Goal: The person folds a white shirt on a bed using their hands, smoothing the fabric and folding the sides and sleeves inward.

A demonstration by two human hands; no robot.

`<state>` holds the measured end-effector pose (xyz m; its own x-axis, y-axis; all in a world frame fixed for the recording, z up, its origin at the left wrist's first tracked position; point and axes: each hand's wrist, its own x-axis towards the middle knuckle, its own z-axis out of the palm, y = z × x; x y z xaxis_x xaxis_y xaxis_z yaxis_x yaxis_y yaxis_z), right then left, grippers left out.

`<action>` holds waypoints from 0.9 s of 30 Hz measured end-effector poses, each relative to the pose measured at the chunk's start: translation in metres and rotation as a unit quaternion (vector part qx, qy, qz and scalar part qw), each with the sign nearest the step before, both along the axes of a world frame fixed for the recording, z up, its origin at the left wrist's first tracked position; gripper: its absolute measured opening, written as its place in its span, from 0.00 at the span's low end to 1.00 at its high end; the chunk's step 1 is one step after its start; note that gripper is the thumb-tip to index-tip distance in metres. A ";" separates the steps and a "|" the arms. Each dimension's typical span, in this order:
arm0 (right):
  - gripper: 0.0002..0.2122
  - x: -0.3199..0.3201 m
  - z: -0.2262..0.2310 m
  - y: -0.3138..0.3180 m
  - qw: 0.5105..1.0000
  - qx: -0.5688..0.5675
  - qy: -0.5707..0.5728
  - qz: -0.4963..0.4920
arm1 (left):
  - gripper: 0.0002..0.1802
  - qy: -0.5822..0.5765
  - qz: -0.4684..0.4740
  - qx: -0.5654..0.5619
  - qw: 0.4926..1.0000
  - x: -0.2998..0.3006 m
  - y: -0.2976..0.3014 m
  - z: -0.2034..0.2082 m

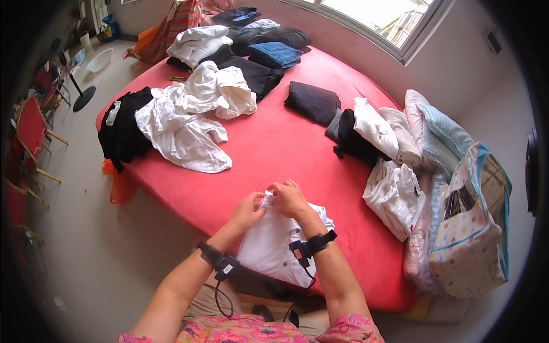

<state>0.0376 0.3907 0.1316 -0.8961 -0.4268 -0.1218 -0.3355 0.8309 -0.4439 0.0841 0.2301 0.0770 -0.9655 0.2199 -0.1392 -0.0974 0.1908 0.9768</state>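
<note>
A white button-up shirt (264,243) lies at the near edge of the red-covered bed, with dark buttons down its front. At its far end, my left hand (249,211) closes its fingers on the collar area. My right hand (290,200) pinches the same part from the other side, the two hands close together. My right forearm hides part of the shirt. Each of my wrists wears a black strap with a small cabled device.
Loose white clothes (186,137) and a black garment (123,128) lie on the left of the red bed (274,148). Folded dark trousers (311,103), a crumpled white garment (394,194) and a dotted storage bag (466,240) are on the right. Folded jeans (274,54) lie farther back.
</note>
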 end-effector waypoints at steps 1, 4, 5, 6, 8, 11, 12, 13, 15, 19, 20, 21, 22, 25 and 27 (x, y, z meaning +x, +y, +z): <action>0.15 -0.002 -0.001 0.002 1.000 0.004 -0.003 0.005 | 0.22 -0.002 0.002 -0.023 1.000 0.002 0.000 0.003; 0.12 -0.008 0.004 0.010 1.000 -0.008 -0.005 0.025 | 0.22 0.020 0.035 -0.018 0.999 0.006 0.000 0.006; 0.11 -0.007 0.008 0.012 0.999 -0.021 -0.014 0.033 | 0.22 0.018 0.041 -0.015 0.999 0.008 0.002 0.004; 0.11 -0.007 0.011 0.013 0.998 -0.034 -0.022 0.040 | 0.21 0.087 0.091 -0.066 0.990 0.010 0.006 0.001; 0.10 -0.004 0.015 0.019 0.997 -0.065 -0.014 0.043 | 0.21 0.154 0.142 -0.115 0.971 0.012 0.011 0.004; 0.09 -0.004 0.015 0.028 0.981 -0.173 -0.086 0.014 | 0.21 0.177 0.148 -0.141 0.963 0.018 0.014 0.019; 0.09 -0.005 0.015 0.030 0.955 -0.246 -0.167 -0.014 | 0.22 0.148 0.109 -0.107 0.977 0.019 0.014 0.024; 0.09 -0.006 0.015 0.032 0.955 -0.246 -0.166 -0.015 | 0.22 0.118 0.068 -0.072 0.988 0.020 0.015 0.026; 0.08 -0.006 0.020 0.030 0.901 -0.362 -0.240 -0.018 | 0.23 0.100 0.054 -0.023 0.993 0.020 0.018 0.024; 0.09 -0.007 0.026 0.032 0.898 -0.363 -0.248 -0.021 | 0.23 -0.076 0.002 0.208 0.975 0.017 0.020 0.022; 0.09 -0.005 0.028 0.031 0.902 -0.356 -0.242 -0.034 | 0.23 -0.076 0.001 0.208 0.975 0.017 0.020 0.023; 0.09 -0.005 0.028 0.030 0.906 -0.349 -0.235 -0.047 | 0.22 -0.105 -0.023 0.252 0.962 0.016 0.018 0.025; 0.09 -0.004 0.026 0.029 0.905 -0.350 -0.235 -0.048 | 0.21 -0.133 -0.047 0.294 0.945 0.016 0.017 0.025; 0.09 -0.004 0.016 0.025 0.892 -0.371 -0.251 -0.053 | 0.20 -0.166 -0.077 0.310 0.933 0.008 0.017 0.011; 0.10 -0.006 0.005 0.020 0.941 -0.278 -0.192 -0.036 | 0.18 -0.168 -0.056 0.313 0.933 -0.001 0.016 -0.007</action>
